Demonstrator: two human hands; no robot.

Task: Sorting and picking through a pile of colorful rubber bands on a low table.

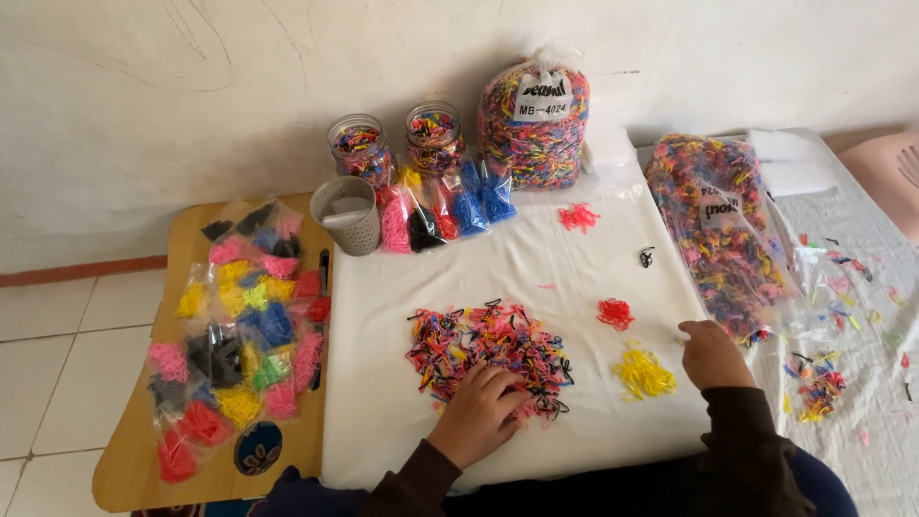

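On the white-covered table (574, 258), the left hand (476, 414) lies fingers-down on the near edge of the mixed heap of small coloured bands (488, 347), its grip loose, closed on nothing visible. Well apart, the right hand (713, 354) rests curled just right of the yellow band pile (643, 373); whether its grip holds anything cannot be told.

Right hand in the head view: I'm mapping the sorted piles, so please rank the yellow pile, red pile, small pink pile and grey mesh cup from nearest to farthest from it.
From the right hand:
1. Yellow pile, just to its left.
2. Red pile, farther left and up the cloth.
3. Small pink pile, near the big bag at the back.
4. Grey mesh cup, far left at the back.
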